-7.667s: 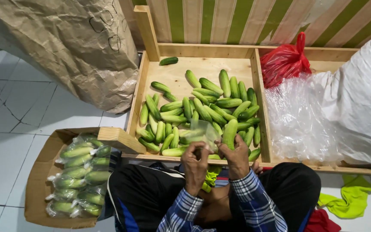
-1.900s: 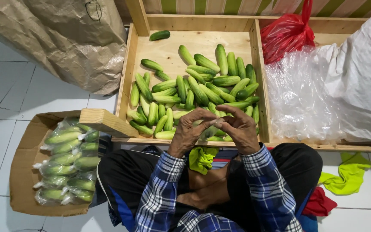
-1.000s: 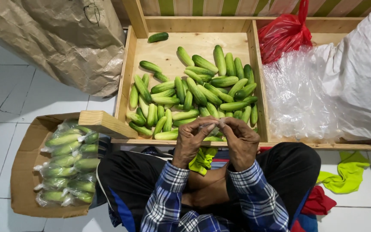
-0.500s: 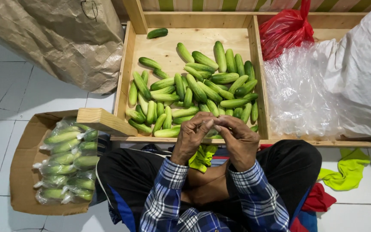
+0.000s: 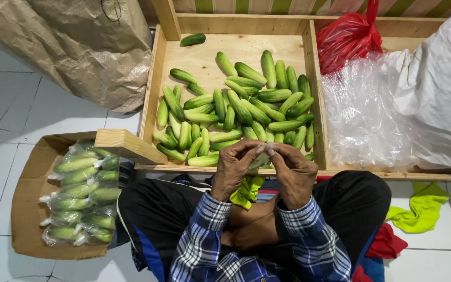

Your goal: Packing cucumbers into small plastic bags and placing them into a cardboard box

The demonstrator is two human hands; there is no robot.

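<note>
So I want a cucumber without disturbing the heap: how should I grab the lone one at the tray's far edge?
Pinch the lone cucumber across its middle from above; it lies flat, clear of the heap, with bare wood around it.

Left hand [image 5: 234,168] and right hand [image 5: 294,172] raised together, fingertips meeting. Fingers curled, pinching. Forearms angled inward.

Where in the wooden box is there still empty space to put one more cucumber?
The wooden tray has bare board along its far edge, around the lone cucumber, and down the far-left corner. The middle and near side are crowded with the cucumber pile, right up to the left hand and right hand.
</note>
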